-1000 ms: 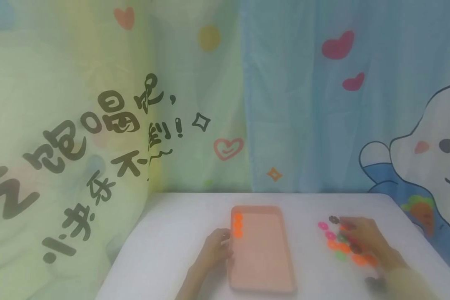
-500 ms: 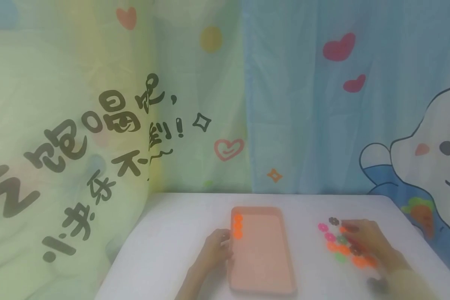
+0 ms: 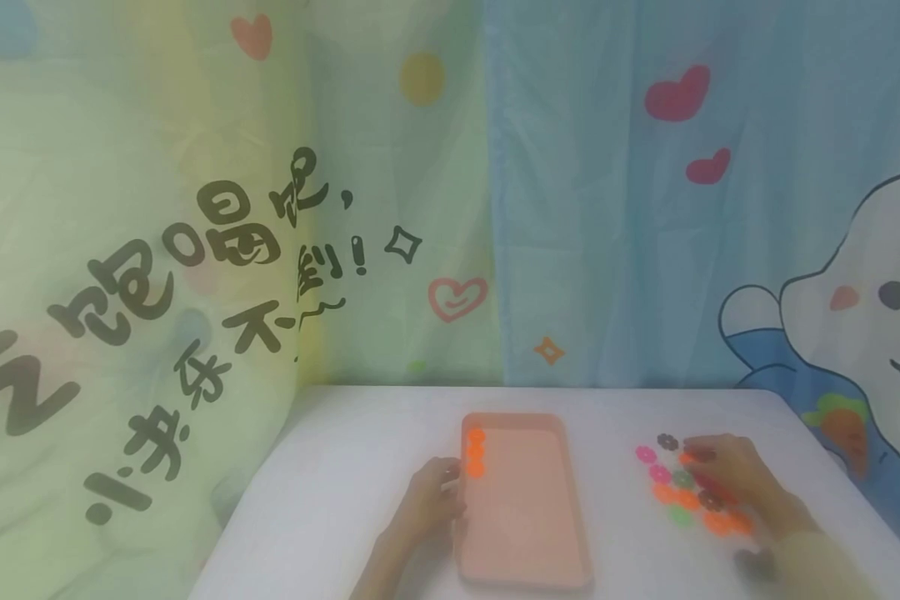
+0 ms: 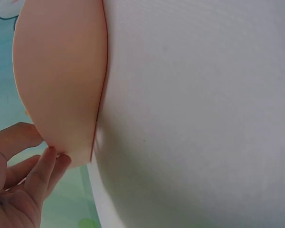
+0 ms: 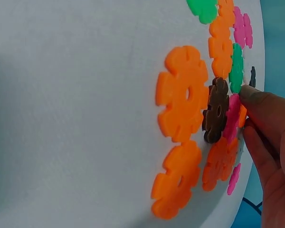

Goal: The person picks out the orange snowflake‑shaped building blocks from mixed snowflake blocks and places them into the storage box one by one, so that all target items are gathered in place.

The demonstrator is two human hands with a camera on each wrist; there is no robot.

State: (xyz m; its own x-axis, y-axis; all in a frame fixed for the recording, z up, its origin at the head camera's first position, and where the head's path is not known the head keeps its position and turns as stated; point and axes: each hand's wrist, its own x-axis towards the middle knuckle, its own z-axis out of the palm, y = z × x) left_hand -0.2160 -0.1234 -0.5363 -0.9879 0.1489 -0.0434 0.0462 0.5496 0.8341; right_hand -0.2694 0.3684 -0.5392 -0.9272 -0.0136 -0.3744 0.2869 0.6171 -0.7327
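Note:
A peach-coloured tray (image 3: 525, 508) lies on the white table. Three orange flower-shaped plastic pieces (image 3: 476, 452) run in a row down its upper left side. My left hand (image 3: 431, 500) holds the tray's left edge; in the left wrist view, thumb and fingertips pinch its rim near one end. To the right, my right hand (image 3: 735, 471) is over a loose group of flower-shaped pieces. In the right wrist view its thumb and finger pinch an orange flower-shaped piece (image 5: 242, 115), mostly hidden edge-on. Beside it are a pink piece (image 5: 232, 116) and a brown piece (image 5: 216, 110).
More flower-shaped pieces lie around the right hand: a dark one (image 3: 667, 442), a pink one (image 3: 647, 454), a light green one (image 3: 681, 514) and several orange ones. The white table (image 3: 375, 442) ends at a printed curtain (image 3: 570, 208) behind.

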